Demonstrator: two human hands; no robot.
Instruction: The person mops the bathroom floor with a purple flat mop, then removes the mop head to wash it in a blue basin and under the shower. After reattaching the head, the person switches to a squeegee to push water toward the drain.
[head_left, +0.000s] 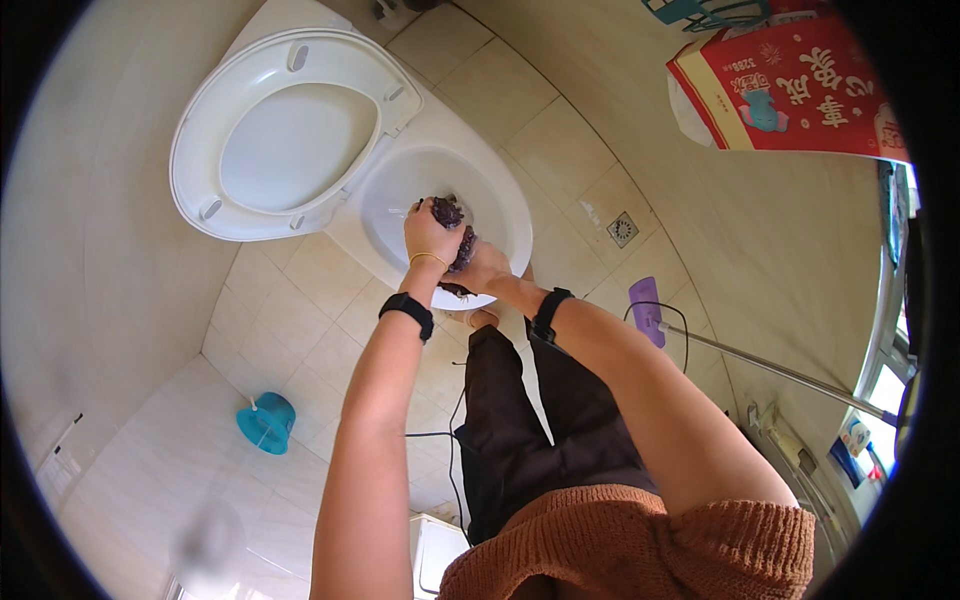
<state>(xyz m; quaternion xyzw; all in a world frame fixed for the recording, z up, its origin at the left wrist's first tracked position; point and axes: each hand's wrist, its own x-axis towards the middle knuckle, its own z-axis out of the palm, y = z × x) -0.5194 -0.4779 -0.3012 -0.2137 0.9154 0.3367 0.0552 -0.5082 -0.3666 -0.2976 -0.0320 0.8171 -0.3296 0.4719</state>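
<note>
Both my hands grip a dark purple, tufted cloth (466, 251), bunched up and wet-looking, over the bowl of a white toilet (382, 195). My left hand (433, 234) is wrapped around its upper part, and a clump sticks out beyond the fingers. Lower and to the right, my right hand (484, 266) closes around the other part, near the bowl's front rim. A dark end of the cloth hangs below that hand. The fingers of both hands are partly hidden. The toilet's seat and lid (300, 142) are raised.
To the right stands a flat mop with a purple head (646, 311) and metal pole (780, 371). A floor drain (622, 229) lies beyond it. A blue plastic basin (268, 424) is at left. Black cables (452, 450) run beside my legs. A red printed bag (787, 90) hangs upper right.
</note>
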